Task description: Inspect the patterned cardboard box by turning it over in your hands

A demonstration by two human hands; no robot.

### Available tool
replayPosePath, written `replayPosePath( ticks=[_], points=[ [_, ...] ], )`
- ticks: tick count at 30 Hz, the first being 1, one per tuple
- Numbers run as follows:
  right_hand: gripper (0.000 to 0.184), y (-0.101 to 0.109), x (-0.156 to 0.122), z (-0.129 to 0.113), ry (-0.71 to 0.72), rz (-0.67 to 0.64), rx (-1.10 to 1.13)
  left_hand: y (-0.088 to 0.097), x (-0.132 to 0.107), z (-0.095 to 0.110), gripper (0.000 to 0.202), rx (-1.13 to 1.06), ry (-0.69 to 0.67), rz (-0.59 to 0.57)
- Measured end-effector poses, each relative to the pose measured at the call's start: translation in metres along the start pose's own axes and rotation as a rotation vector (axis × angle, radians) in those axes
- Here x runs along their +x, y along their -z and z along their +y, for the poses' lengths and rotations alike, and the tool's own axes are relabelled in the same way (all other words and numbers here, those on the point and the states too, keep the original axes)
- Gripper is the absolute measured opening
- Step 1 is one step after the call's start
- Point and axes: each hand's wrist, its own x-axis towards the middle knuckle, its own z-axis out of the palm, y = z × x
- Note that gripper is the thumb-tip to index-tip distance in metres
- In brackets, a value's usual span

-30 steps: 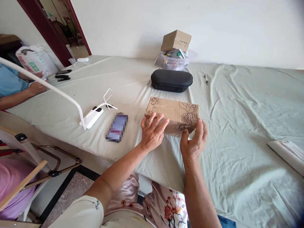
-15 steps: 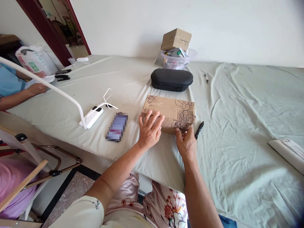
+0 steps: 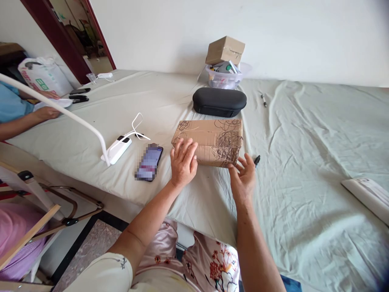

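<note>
The cardboard box, scribbled over with dark looping lines, lies on the cloth-covered counter, just beyond both hands and spanning the gap between them. The left hand is at its left front edge, palm down, fingers extended side by side and laid over the cardboard rather than gripping. The right hand is by the right front corner, thumb and fingers spread apart, clasping nothing; the thumb tip is at the corner's lower edge, though contact is hard to tell. Both forearms reach forward, the left slanting inward, the right nearly straight. A black marker lies just right of the right hand's fingers, and a black case sits behind the box.
</note>
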Motion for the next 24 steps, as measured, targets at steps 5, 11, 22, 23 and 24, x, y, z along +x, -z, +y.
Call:
replayPosePath(
  ticks=[5, 11, 22, 23, 24],
  points=[
    [0.074, 0.0, -0.003, -0.021, 0.099, 0.049, 0.259, 0.004, 0.003, -0.011, 0.049, -0.093, 0.007, 0.121],
    [0.068, 0.007, -0.001, -0.031, 0.154, 0.089, 0.292, 0.003, 0.002, -0.007, 0.057, -0.251, 0.052, 0.065],
    [0.082, 0.0, -0.007, -0.021, 0.209, -0.213, 0.216, -0.01, -0.014, 0.006, 0.057, -0.563, 0.617, -0.148],
    [0.082, -0.002, -0.008, -0.017, 0.193, -0.244, 0.167, -0.013, -0.017, 0.008, 0.059, -0.59, 0.682, -0.169],
    [0.082, -0.003, -0.009, -0.012, 0.167, -0.255, 0.105, -0.015, -0.019, 0.008, 0.059, -0.598, 0.731, -0.184]
  ],
)
